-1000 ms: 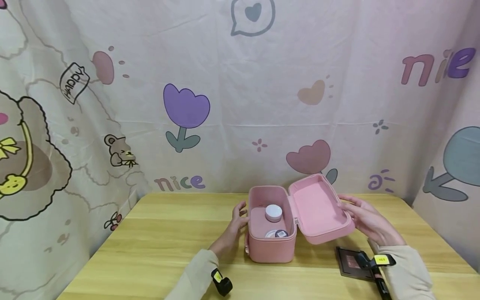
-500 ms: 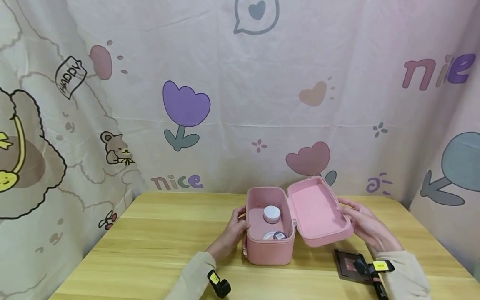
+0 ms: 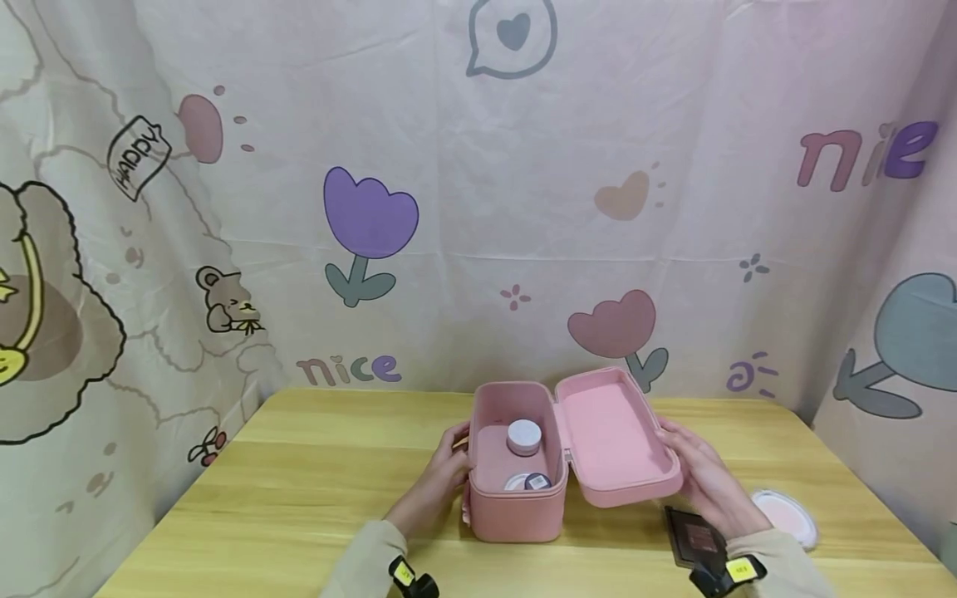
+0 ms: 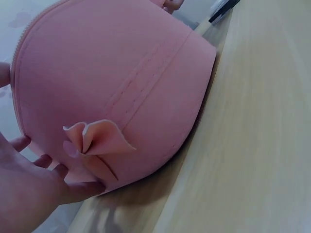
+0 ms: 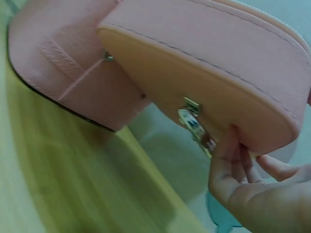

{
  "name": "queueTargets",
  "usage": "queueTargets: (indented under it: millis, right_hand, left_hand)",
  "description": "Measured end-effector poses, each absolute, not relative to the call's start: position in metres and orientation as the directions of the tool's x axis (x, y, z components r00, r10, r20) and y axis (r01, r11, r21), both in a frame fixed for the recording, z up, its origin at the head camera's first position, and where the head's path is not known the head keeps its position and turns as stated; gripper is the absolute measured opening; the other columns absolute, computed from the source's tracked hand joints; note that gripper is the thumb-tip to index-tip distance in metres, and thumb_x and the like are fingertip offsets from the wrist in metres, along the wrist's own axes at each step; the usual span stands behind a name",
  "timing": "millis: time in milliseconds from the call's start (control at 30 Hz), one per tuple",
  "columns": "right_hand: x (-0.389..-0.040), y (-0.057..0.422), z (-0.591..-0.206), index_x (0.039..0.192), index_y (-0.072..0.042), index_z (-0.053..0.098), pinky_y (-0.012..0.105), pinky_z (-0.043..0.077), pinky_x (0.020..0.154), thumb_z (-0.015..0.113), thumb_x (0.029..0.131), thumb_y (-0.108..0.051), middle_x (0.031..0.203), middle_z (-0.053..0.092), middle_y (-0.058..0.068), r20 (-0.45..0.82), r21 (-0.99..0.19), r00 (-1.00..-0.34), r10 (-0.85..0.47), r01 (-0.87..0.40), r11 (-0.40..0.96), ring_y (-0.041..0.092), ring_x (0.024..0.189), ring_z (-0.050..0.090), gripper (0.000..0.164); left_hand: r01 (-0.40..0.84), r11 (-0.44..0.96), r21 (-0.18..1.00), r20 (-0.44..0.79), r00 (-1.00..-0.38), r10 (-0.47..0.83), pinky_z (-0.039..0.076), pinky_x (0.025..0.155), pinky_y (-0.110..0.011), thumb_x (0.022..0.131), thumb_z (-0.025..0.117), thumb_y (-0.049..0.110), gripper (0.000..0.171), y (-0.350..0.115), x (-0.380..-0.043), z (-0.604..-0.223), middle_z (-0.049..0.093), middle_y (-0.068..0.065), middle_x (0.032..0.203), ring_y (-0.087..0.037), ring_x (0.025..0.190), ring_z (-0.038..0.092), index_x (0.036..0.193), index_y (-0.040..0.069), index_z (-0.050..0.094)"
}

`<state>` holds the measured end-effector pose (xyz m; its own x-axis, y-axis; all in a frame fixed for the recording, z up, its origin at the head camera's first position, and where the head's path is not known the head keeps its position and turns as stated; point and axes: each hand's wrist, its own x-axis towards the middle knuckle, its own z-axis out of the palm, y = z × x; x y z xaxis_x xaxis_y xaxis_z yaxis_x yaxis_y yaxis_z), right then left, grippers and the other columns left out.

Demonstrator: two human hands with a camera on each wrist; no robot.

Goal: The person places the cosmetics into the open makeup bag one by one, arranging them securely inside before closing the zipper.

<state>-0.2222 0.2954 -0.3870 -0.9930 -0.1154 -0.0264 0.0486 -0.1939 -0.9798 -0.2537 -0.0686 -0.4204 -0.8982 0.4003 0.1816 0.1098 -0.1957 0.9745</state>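
Note:
A pink cosmetic case [image 3: 516,519] stands on the table, its lid [image 3: 615,436] swung out to the right. Inside sit a white round jar [image 3: 524,438] and, at the near end, a dark round item with a white label [image 3: 537,482], overlapping a white disc. My left hand [image 3: 435,480] grips the case's left side; in the left wrist view the fingers lie close to a folded pink bow [image 4: 104,138]. With my right hand [image 3: 706,477] I hold the lid's outer edge, fingers on its outside beside a dangling metal zip pull [image 5: 194,126].
A dark makeup palette [image 3: 695,536] lies by my right wrist, partly covered by the wrist camera [image 3: 721,575]. A round white-rimmed pink item [image 3: 788,517] rests to the right of my right sleeve. A printed curtain [image 3: 449,208] hangs behind the table [image 3: 329,465].
The case has shifted a little left and nearer, both hands moving along with it. The round white-rimmed item now shows at the right; the dark stick beside the palette is out of sight.

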Motion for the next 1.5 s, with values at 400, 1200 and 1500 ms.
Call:
queueTargets:
  millis: [400, 1200, 1500]
  right_hand:
    - [-0.223, 0.270, -0.382, 0.151, 0.003, 0.011, 0.034, 0.048, 0.091, 0.045, 0.102, -0.026, 0.129, 0.049, 0.007, -0.016, -0.984, -0.991, -0.136, 0.039, -0.171, 0.013, 0.106, 0.058, 0.066]
    - [-0.219, 0.377, -0.351, 0.140, 0.018, 0.027, 0.018, 0.049, 0.074, 0.050, 0.101, -0.027, 0.133, 0.037, 0.043, 0.209, -0.738, -0.977, 0.047, -0.126, 0.663, 0.010, 0.099, 0.059, 0.063]
    - [-0.225, 0.374, -0.363, 0.122, 0.026, 0.039, 0.043, 0.055, 0.068, 0.061, 0.092, -0.018, 0.107, 0.054, 0.042, 0.035, -0.572, -0.999, 0.010, -0.012, 0.820, 0.043, 0.087, 0.062, 0.058]
  left_hand:
    - [0.141, -0.196, 0.970, 0.209, -0.897, 0.389, 0.016, 0.111, -0.049, 0.085, 0.041, 0.006, 0.071, -0.097, -0.250, -0.421, 0.008, -0.029, 0.151, -0.045, 0.137, 0.012, 0.147, -0.006, 0.010]
    - [0.153, -0.158, 0.976, 0.207, -0.880, 0.428, 0.004, 0.111, -0.055, 0.087, 0.037, 0.009, 0.074, -0.099, -0.256, -0.416, -0.002, -0.028, 0.153, -0.046, 0.139, 0.002, 0.148, -0.006, -0.001]
    - [0.172, -0.157, 0.973, 0.225, -0.869, 0.441, 0.007, 0.111, -0.051, 0.087, 0.039, 0.012, 0.076, -0.098, -0.255, -0.418, -0.002, -0.028, 0.153, -0.046, 0.139, 0.003, 0.149, -0.004, 0.000]
